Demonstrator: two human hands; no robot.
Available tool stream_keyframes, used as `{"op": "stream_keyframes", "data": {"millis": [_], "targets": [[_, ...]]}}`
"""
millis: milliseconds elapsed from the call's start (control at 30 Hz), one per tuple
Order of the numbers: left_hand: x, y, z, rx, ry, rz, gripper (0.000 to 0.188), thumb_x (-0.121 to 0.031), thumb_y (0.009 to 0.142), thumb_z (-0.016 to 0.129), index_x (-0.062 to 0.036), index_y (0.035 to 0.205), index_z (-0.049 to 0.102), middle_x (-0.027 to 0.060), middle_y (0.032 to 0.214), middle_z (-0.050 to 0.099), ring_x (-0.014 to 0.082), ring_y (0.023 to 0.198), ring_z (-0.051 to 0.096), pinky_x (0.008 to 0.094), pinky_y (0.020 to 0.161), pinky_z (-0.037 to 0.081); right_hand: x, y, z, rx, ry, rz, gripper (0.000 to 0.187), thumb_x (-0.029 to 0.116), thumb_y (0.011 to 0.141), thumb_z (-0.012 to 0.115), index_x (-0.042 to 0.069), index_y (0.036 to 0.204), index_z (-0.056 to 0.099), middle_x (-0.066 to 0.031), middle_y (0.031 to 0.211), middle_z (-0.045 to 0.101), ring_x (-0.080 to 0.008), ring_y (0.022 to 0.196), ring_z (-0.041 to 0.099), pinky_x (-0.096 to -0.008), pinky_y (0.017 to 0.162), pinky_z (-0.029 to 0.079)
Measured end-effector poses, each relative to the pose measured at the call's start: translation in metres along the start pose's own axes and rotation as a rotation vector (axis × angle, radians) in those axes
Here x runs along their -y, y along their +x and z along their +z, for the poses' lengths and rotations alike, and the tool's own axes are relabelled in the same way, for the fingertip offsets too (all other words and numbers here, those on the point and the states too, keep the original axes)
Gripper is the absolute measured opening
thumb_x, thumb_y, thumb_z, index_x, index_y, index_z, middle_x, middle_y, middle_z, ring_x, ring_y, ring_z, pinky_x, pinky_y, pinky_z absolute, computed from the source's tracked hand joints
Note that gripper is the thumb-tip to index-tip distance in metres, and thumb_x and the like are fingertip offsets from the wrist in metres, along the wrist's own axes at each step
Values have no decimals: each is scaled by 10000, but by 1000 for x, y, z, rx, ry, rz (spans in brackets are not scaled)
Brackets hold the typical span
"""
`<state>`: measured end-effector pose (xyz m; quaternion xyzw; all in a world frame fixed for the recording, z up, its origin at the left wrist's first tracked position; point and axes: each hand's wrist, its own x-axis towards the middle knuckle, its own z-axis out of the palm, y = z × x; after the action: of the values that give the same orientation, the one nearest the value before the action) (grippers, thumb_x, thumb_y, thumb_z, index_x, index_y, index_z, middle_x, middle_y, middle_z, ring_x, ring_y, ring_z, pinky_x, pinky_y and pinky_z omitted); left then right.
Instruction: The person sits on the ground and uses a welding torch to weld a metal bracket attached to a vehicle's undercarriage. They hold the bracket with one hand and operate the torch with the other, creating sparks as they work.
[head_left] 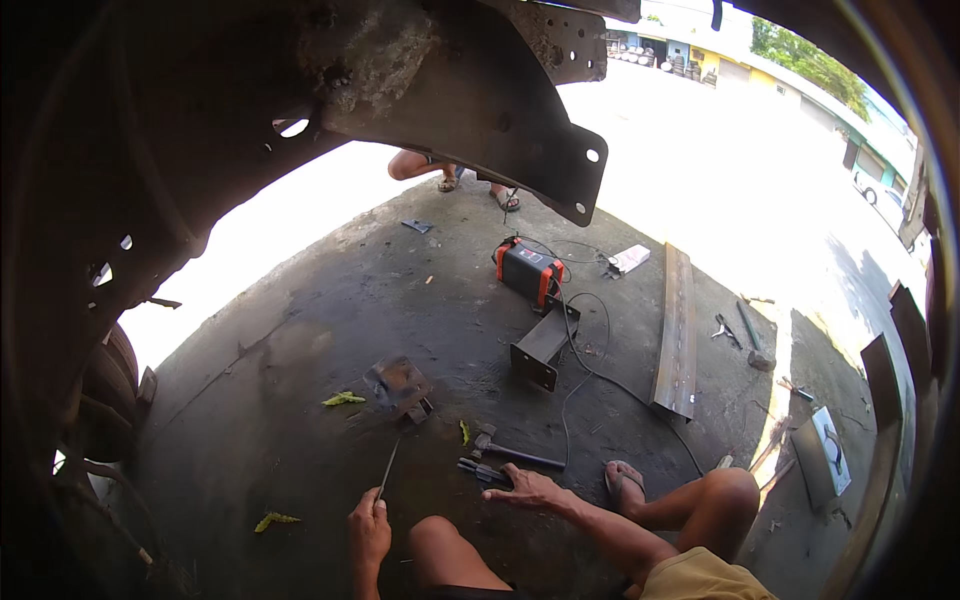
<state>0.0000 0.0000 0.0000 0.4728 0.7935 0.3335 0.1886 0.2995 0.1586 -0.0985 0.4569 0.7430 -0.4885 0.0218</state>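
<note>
Upright in my left hand is a thin welding rod, with my fingers closed around its lower end. My right hand reaches low over the ground, thumb spread from the fingers. Its fingertips are at the end of a dark two-pronged tool, perhaps an electrode holder; whether they touch it is hard to tell. Just beyond lies a hammer, its head to the left. Past the rod's tip sits a rusty metal plate with a short bracket attached underneath.
A black and orange welding machine trails cables across the concrete. Near it are a steel beam piece with end plate and a long steel channel. A sledgehammer lies at right. Rusty vehicle framework hangs overhead. Another person's feet show beyond.
</note>
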Motion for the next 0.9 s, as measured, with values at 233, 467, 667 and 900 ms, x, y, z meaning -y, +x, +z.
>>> {"op": "stream_keyframes", "data": {"millis": [233,467,667,900], "targets": [[-24,14,-35,-148,-101,128,216,-158,1070,626,37,1110,709,189,985,748,315,875,740,420,772,567,150,-48,-74,-235,159,-293,977,675,758,849,-16,1374,537,-290,1142,702,-425,1109,695,-491,958,530],[-66,30,-83,-245,-95,313,230,-177,1093,603,20,1098,722,167,1016,746,298,939,728,396,808,554,195,-98,-109,-334,152,-409,821,496,787,862,-15,1313,495,-240,1083,661,-388,1045,677,-486,919,508],[-113,35,-127,-257,43,445,204,-81,1080,571,-27,1236,691,124,992,689,277,935,645,405,842,531,201,-99,-117,-433,-1,-548,781,462,794,860,-26,1288,502,-222,1110,622,-370,1094,640,-465,952,491],[-134,63,-143,-328,191,712,237,6,1019,603,-88,1216,695,74,952,661,269,901,604,388,880,470,210,-105,-113,-565,-15,-504,529,246,750,820,9,1135,547,-176,1023,620,-373,993,634,-492,868,476]]}}
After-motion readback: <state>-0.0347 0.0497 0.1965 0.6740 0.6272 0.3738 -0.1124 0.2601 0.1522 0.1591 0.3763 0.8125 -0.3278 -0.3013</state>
